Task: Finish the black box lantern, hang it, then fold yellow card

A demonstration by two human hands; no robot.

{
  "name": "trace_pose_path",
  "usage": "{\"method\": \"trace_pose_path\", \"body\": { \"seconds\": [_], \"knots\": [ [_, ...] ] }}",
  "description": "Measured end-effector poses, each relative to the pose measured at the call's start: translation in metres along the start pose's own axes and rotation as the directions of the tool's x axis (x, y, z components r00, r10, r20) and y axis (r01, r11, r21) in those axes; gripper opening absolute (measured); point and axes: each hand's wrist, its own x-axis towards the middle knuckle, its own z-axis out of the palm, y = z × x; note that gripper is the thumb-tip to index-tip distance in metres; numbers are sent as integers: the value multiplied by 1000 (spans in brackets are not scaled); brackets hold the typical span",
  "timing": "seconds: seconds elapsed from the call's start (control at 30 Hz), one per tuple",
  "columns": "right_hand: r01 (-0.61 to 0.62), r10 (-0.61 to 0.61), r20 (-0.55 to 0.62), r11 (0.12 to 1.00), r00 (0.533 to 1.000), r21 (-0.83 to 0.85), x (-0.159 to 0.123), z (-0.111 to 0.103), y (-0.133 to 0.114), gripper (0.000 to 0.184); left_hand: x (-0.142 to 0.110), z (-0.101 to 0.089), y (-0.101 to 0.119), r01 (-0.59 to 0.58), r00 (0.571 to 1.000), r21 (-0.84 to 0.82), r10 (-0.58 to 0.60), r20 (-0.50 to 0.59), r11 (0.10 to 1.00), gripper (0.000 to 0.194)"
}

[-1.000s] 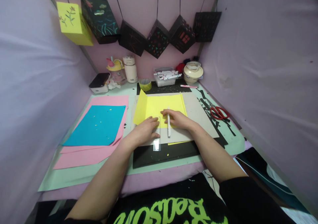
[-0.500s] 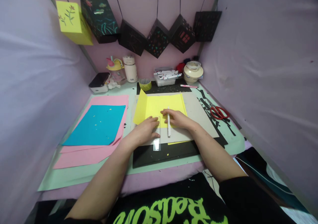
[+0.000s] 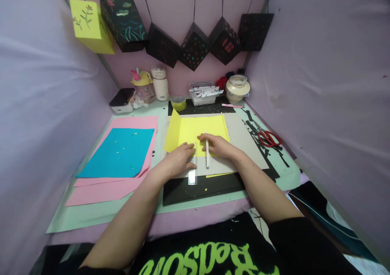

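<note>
A yellow paper sheet [image 3: 201, 128] with its left flap folded up lies on a grey board [image 3: 243, 139]. My left hand [image 3: 178, 161] presses flat on a clear ruler [image 3: 192, 173] laid across the sheet's near edge, fingers stretched out. My right hand [image 3: 217, 145] is closed around a white pen [image 3: 207, 153], its tip on the yellow sheet right beside the ruler. A black sheet [image 3: 198, 187] lies under the board.
A blue sheet [image 3: 118, 153] lies on pink sheets [image 3: 106, 187] at the left. Red scissors [image 3: 269, 137] rest on black scraps at the right. Tape roll [image 3: 178, 103], marker box [image 3: 204, 93], jars and a bowl [image 3: 237, 88] line the back. Paper lanterns [image 3: 193, 45] hang overhead.
</note>
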Motion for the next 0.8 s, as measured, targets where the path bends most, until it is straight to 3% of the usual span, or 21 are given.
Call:
{"method": "trace_pose_path", "body": {
  "seconds": [0.8],
  "knots": [
    [13, -13, 1, 1000, 1000, -10, -1, 1, 4, 35, 0, -1, 2, 19, 1000, -14, -19, 7, 1000, 43]
  ]
}}
